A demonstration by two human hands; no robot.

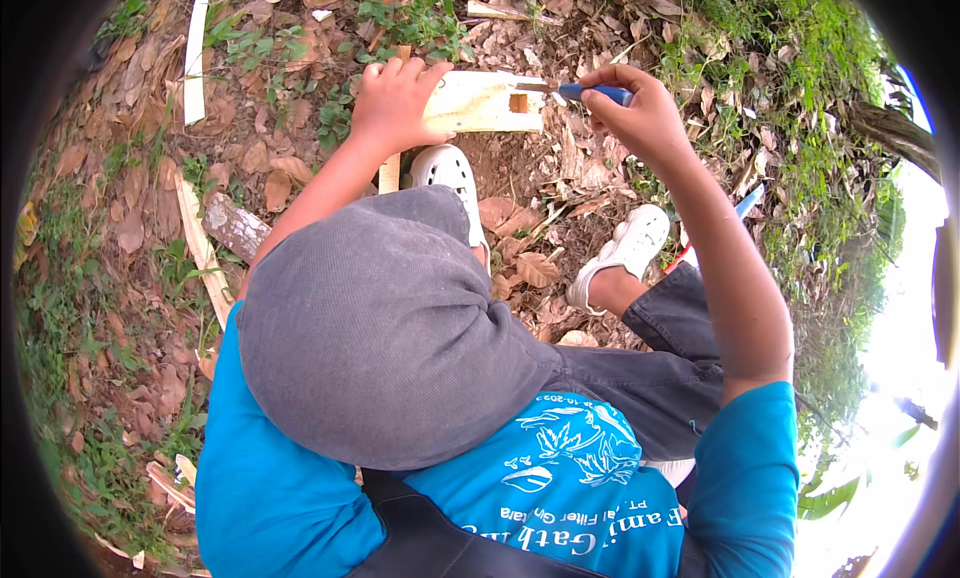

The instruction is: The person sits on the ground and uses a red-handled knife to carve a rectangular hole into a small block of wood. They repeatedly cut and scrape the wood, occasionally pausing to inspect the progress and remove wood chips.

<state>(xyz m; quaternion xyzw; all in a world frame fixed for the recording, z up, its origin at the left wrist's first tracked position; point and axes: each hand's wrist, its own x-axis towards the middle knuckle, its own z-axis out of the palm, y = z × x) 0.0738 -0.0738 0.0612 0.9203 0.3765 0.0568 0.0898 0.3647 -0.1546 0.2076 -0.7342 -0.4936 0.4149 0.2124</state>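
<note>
A pale wooden board lies across in front of me, with a square hole cut near its right end. My left hand grips the board's left end, fingers over the far edge and thumb on the near side. In my right hand is a chisel with a blue handle. Its metal blade points left and reaches over the board's right end, just beyond the hole; whether the tip touches the wood I cannot tell. Under the left end of the board runs a narrow wooden strip.
My feet in white clogs are close by, one right beside the board. Dry leaves and green plants cover the ground. Wood strips and a short log lie to the left. A blue and red object lies beyond my right forearm.
</note>
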